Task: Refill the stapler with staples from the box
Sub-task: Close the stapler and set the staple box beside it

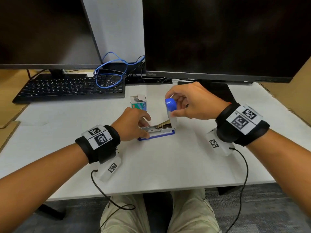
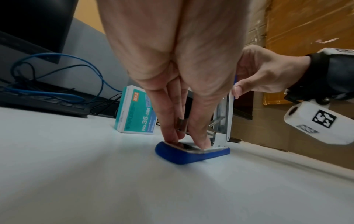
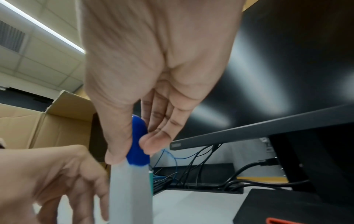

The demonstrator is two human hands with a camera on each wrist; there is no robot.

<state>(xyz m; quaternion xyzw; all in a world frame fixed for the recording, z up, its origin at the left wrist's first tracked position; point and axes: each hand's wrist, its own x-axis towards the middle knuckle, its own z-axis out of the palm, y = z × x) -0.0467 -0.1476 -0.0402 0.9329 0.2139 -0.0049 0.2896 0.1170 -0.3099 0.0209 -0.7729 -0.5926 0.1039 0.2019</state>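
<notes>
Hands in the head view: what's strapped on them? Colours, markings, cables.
Both bare, no sleeves. The left hand and right hand each have a black wrist strap topped with white tags bearing black square codes. A white camera pod, also coded, sits under each wrist, trailing a thin black cable.

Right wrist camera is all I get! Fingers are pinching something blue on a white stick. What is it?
Observer: That's the stapler lid, standing upright; the right hand pinches its blue end.
Operator: And underneath?
Observer: The left hand presses fingertips onto the blue base, beside the metal rail.
Operator: Where's the refill stuff?
Observer: The staple box stands on the table behind the left hand, top flap open.
</notes>
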